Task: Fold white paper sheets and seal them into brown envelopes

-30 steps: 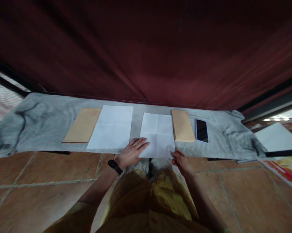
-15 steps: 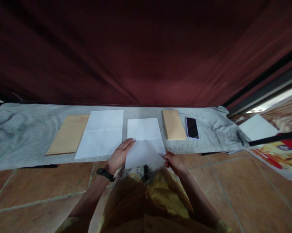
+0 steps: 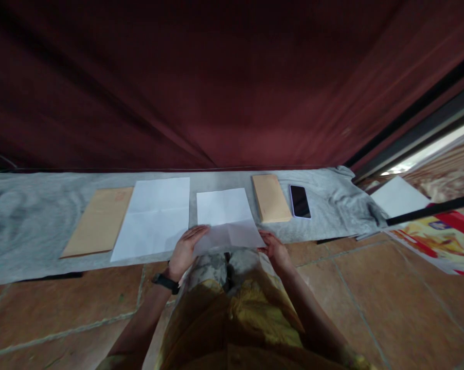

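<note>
Sheet [image 3: 227, 211] btw. L hand [image 3: 185, 252] and R hand [image 3: 273, 247] is now bending up at its crease, both hands gripping it, so fold is apparently forming.

Centre sheet [image 3: 222, 208]: paper, smooth, matt, creased | Left sheet [image 3: 155, 218]: paper, smooth, matt, creased | Left envelope [image 3: 96, 221]: paper, matt | Right envelopes [image 3: 272, 200]: paper, matt | Phone [image 3: 300, 201]: glossy screen, plastic-looking rim | Cover [image 3: 332, 203]: cloth, soft-napped, rumpled | Far curtain [image 3: 232, 92]: cloth, matt | Near floor [image 3: 371, 298]: tile, low sheen
</note>
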A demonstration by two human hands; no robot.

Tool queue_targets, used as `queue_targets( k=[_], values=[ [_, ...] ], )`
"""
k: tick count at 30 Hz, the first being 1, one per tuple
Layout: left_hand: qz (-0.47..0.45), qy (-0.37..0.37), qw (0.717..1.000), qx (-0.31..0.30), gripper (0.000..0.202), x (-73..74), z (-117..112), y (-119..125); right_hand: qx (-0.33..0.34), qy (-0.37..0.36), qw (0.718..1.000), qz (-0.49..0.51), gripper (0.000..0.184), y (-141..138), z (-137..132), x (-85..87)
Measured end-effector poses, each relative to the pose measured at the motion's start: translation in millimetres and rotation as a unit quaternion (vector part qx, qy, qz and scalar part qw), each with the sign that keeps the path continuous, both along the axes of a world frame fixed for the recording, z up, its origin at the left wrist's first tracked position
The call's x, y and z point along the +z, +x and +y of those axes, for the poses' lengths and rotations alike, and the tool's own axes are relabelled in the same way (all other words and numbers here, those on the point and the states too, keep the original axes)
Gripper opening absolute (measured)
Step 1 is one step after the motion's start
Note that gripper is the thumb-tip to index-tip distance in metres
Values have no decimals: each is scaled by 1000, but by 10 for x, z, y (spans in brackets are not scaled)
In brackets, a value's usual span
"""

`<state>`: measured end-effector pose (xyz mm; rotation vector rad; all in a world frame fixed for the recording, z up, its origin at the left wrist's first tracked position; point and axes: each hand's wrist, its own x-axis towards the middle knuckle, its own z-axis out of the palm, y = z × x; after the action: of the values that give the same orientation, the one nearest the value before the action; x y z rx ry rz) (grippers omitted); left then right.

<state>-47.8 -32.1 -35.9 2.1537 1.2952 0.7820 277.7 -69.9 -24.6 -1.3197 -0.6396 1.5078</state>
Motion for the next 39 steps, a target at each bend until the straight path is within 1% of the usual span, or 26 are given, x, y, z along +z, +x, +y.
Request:
queue_targets(
  k=[2,3,6,9,12,15,17,19,21,26,32,34,36,39],
  values=[
    [-28,-19,998,60,40,-14,30,29,-26,47,996,-65,36,-17,44,-60],
    [-39,-31,995,92,37,-16,53,48,-29,73,991,-106,35,-29,71,-87],
    [-46,-60,982,171,34,11,138,106,-5,136,963,-233,38,-87,177,-130],
    [-39,-72,970,227,31,57,207,151,6,178,933,-314,42,-167,313,-129],
    [-50,-76,965,247,27,85,231,176,8,192,920,-342,37,-236,449,-122],
    [-87,-88,962,244,26,83,224,182,20,169,910,-378,25,-270,547,-125],
    [-120,-96,958,241,33,67,221,178,24,164,896,-412,19,-277,578,-128],
    [-145,-101,954,242,41,46,229,172,32,165,882,-441,17,-284,586,-130],
    [-152,-103,950,252,48,27,248,170,40,153,874,-459,17,-297,582,-133],
    [-115,-90,944,298,55,22,297,206,33,136,877,-460,21,-349,599,-142],
    [-85,-90,939,320,56,61,332,264,28,126,866,-483,28,-403,668,-147],
    [-73,-89,936,333,52,79,349,281,21,126,870,-476,25,-409,691,-142],
    [-73,-86,935,337,44,110,361,295,17,131,884,-448,19,-402,712,-115],
    [-105,-67,936,330,29,222,358,303,26,150,902,-404,17,-356,717,6]
  ],
)
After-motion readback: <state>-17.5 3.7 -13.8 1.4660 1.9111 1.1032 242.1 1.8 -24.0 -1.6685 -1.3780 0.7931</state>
